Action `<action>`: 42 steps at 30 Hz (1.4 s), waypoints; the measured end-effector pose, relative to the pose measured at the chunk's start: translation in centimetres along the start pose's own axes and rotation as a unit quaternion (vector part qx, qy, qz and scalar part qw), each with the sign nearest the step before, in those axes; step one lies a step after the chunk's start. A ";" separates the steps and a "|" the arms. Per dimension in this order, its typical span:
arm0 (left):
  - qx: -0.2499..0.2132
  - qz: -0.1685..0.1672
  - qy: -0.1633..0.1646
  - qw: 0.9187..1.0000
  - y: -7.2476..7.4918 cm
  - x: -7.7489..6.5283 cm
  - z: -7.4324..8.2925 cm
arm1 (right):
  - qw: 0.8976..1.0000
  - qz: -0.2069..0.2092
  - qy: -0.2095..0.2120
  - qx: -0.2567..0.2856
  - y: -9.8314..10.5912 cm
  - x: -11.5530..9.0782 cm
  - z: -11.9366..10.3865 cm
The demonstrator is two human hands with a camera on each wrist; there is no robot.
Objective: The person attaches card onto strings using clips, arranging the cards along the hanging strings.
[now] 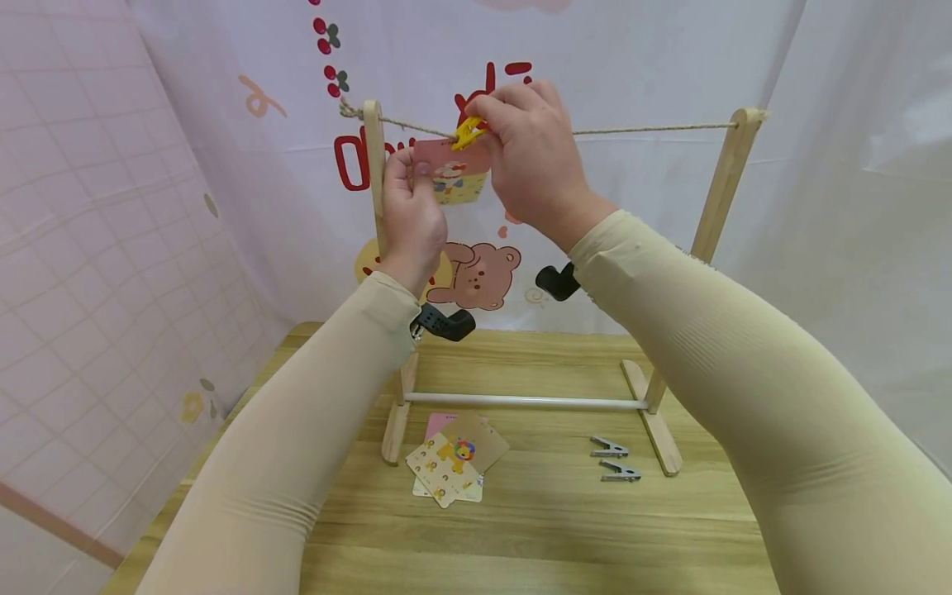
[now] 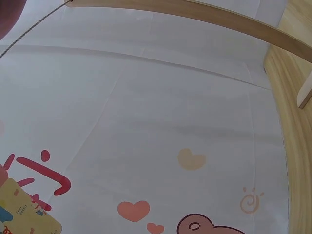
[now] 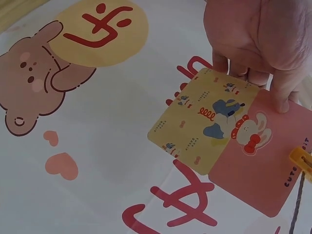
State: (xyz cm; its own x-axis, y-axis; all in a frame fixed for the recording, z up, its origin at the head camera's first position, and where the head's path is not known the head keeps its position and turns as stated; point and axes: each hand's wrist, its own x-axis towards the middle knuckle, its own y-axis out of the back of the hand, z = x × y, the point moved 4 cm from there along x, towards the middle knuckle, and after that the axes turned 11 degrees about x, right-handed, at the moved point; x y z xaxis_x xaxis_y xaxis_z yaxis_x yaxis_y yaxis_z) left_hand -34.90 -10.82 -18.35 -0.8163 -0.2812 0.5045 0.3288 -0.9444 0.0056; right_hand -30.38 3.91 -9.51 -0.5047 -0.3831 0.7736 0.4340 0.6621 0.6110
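A pink and yellow card (image 1: 452, 183) with a rabbit picture hangs against the twine (image 1: 647, 130). My left hand (image 1: 413, 215) pinches its left edge between thumb and fingers; the right wrist view shows this grip on the card (image 3: 229, 129) too. At the card's top edge my right hand (image 1: 531, 153) pinches a yellow clothespin (image 1: 468, 133), whose tip sits over card and twine. Only part of the clothespin (image 3: 302, 160) shows in the right wrist view. A corner of the card (image 2: 29, 212) appears low in the left wrist view.
The twine runs between two wooden posts (image 1: 717, 186) joined low down by a white rod (image 1: 521, 402). On the wooden table (image 1: 535, 529) lie a pile of cards (image 1: 457, 459) and two grey clothespins (image 1: 619, 471). A printed cloth (image 1: 632, 66) hangs behind.
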 end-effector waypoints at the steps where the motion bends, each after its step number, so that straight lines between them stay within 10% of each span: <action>1: -0.001 0.000 0.000 1.000 0.0 0.0 0.0 | 1.000 -0.002 0.000 -0.002 0.0 0.0 0.0; 42: -0.012 -0.012 -0.010 1.000 0.3 -0.2 0.2 | 0.999 0.003 -0.013 0.031 -0.3 0.2 0.0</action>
State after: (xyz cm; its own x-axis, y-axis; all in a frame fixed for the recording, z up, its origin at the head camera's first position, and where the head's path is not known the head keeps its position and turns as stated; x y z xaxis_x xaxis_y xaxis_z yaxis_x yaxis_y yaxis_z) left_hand -34.58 -10.98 -18.28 -0.8135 -0.2555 0.5225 0.2983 -0.9545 -0.0024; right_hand -30.58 3.60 -9.57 -0.5225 -0.3630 0.7715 0.3896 0.7032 0.5948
